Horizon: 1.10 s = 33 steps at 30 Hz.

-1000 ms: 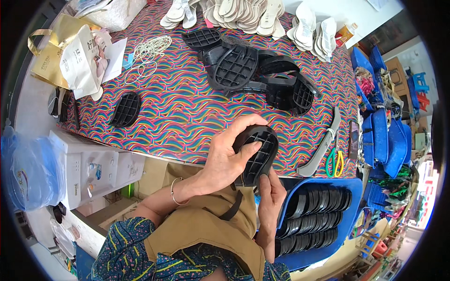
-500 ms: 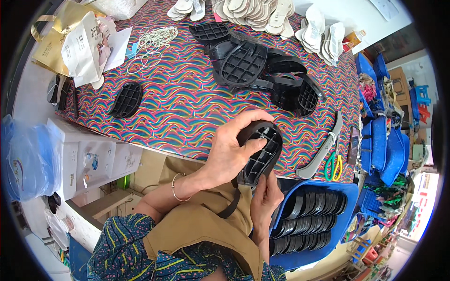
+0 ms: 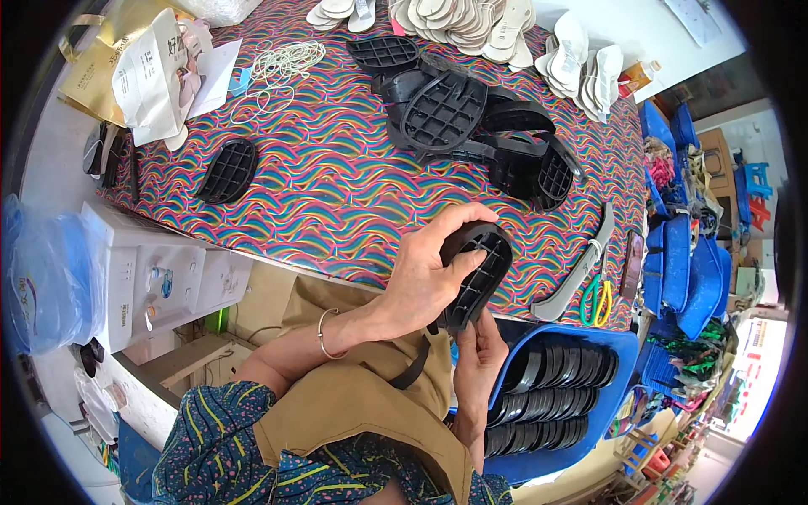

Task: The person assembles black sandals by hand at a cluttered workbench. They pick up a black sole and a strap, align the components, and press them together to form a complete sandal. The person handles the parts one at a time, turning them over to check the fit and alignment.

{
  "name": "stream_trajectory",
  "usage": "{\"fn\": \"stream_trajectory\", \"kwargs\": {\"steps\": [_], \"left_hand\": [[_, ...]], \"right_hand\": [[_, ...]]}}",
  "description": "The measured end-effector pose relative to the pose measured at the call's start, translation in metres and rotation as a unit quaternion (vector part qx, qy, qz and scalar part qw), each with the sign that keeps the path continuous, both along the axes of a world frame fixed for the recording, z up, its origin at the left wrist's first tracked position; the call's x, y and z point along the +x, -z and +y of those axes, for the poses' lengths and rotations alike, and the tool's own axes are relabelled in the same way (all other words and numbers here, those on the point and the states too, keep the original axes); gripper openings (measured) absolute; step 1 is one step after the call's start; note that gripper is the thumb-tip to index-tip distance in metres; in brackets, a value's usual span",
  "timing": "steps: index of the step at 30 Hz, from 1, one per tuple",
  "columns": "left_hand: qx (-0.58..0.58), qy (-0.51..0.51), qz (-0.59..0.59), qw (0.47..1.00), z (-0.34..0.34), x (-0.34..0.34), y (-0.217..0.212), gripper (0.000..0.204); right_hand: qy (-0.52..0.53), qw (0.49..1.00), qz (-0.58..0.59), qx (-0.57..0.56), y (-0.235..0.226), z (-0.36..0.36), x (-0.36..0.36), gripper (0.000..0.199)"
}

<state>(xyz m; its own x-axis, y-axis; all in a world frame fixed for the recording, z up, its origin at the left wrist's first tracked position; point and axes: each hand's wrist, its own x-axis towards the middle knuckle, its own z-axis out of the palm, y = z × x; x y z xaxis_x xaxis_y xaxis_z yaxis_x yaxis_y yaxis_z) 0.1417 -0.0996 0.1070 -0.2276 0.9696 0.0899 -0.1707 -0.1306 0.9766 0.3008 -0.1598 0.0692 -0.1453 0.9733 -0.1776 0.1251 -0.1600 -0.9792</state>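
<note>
A black shoe sole [image 3: 497, 282] with a gridded hollow underside is held tilted between my two hands, just over the table's near edge. My left hand [image 3: 418, 278] wraps its upper end, the thumb pressing on the grid and the fingers round the back. At the lower end, my right hand [image 3: 480, 353] pinches the sole's tip; part of its grip is hidden. Beyond them on the table lies a heap of black soles [image 3: 442, 118], some grid side up. One more black sole piece [image 3: 229, 172] lies apart at the left.
A blue basket [image 3: 621, 374] with rows of black soles stands at my right. Near the table's right edge are a curved grey strip [image 3: 566, 296], green-and-yellow scissors [image 3: 598, 301] and a phone [image 3: 631, 263]. Pale insoles [image 3: 463, 25] line the back; tangled string [image 3: 286, 63] lies far left.
The sole and my left hand have shifted slightly right, and the sole is turned a little. Both hands keep their hold. The table's things have not visibly moved.
</note>
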Motion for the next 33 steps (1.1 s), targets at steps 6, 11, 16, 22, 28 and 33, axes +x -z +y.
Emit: {"fn": "stream_trajectory", "kwargs": {"steps": [6, 11, 16, 22, 28, 33], "left_hand": [[0.082, -0.009, 0.069, 0.994, -0.006, 0.001, 0.006, 0.039], [0.173, -0.017, 0.150, 0.973, -0.004, -0.001, 0.006, 0.034], [0.281, -0.016, 0.222, 0.934, -0.003, -0.006, 0.000, 0.025], [0.313, 0.020, 0.196, 0.929, -0.003, -0.013, 0.000, 0.028], [0.173, -0.033, 0.004, 0.984, -0.009, -0.006, 0.012, 0.039], [0.152, -0.050, -0.078, 0.984, -0.012, 0.002, 0.016, 0.038]], "right_hand": [[-0.030, 0.996, 0.065, -0.050, -0.013, 0.004, 0.004, 0.040], [-0.047, 0.991, 0.108, -0.061, -0.016, 0.005, 0.007, 0.046], [-0.046, 0.988, 0.133, -0.067, -0.024, 0.002, 0.008, 0.053], [0.000, 0.972, 0.222, -0.084, -0.030, -0.001, 0.002, 0.055], [0.074, 0.935, 0.333, -0.098, -0.007, 0.011, 0.011, 0.050], [0.060, 0.985, 0.160, 0.037, -0.019, 0.016, -0.016, 0.046]]}}
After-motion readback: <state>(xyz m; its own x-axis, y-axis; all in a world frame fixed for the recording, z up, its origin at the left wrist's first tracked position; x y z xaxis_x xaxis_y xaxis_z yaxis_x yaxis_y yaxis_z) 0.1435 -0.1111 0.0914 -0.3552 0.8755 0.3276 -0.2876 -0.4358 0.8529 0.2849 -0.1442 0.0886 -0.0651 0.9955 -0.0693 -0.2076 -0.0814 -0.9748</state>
